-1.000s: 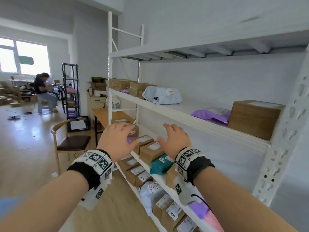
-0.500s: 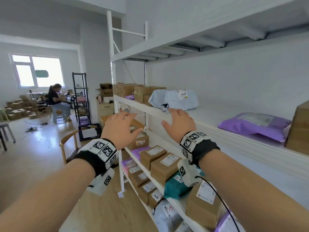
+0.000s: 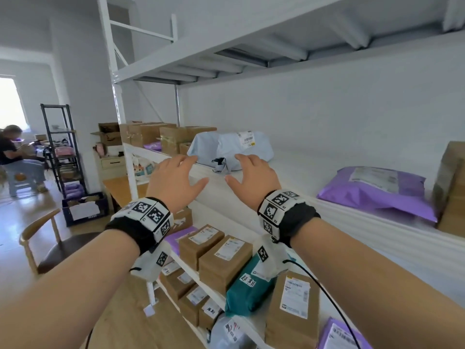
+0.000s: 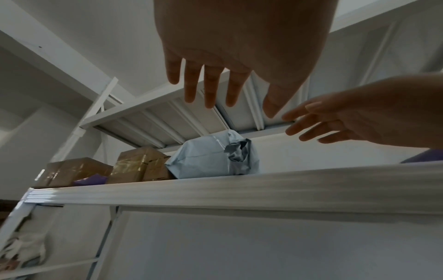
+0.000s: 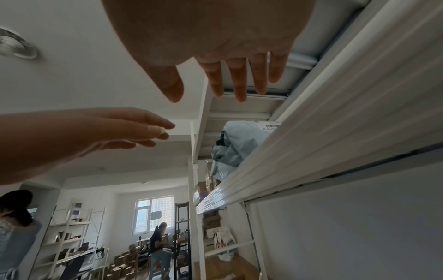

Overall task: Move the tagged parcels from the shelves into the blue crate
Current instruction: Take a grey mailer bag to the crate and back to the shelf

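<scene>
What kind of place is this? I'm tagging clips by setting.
Probably a small parcel sorting or storage room: white metal shelving holds labelled cardboard boxes and poly mailers, such as the pale blue mailer and a purple mailer.

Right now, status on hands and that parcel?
Left hand, right hand open, empty. Pale blue mailer bag on shelf, untouched. Nothing between.
</scene>
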Demonstrator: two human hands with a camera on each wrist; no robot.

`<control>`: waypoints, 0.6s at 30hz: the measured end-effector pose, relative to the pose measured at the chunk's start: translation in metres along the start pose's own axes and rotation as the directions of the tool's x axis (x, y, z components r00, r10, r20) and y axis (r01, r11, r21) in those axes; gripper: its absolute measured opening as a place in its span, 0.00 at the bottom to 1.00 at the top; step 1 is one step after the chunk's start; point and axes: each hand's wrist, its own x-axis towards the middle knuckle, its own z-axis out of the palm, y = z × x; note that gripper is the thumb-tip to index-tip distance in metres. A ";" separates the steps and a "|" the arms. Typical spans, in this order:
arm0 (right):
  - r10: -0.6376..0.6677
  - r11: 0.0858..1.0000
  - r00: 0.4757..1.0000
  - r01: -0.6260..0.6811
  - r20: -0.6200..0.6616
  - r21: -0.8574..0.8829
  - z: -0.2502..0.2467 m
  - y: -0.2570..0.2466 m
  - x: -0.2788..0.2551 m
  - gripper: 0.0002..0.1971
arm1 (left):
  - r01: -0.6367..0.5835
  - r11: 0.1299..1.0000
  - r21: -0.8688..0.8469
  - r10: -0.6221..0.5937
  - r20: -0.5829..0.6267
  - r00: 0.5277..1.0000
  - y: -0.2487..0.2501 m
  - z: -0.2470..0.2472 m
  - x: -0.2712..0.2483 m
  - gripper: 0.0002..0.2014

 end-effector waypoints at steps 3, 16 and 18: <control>0.029 0.999 0.999 -0.029 -0.021 0.024 0.008 -0.001 0.015 0.31 | 0.013 0.995 -0.100 -0.019 -0.055 0.998 -0.014 0.014 0.023 0.30; 0.341 0.940 0.920 -0.327 -0.192 0.098 0.055 -0.034 0.099 0.34 | -0.123 0.933 -0.339 0.123 -0.022 0.992 -0.106 0.063 0.134 0.33; 0.390 0.921 0.893 -0.376 -0.224 0.105 0.059 -0.038 0.108 0.35 | -0.163 0.914 -0.371 0.170 -0.013 0.985 -0.113 0.069 0.148 0.33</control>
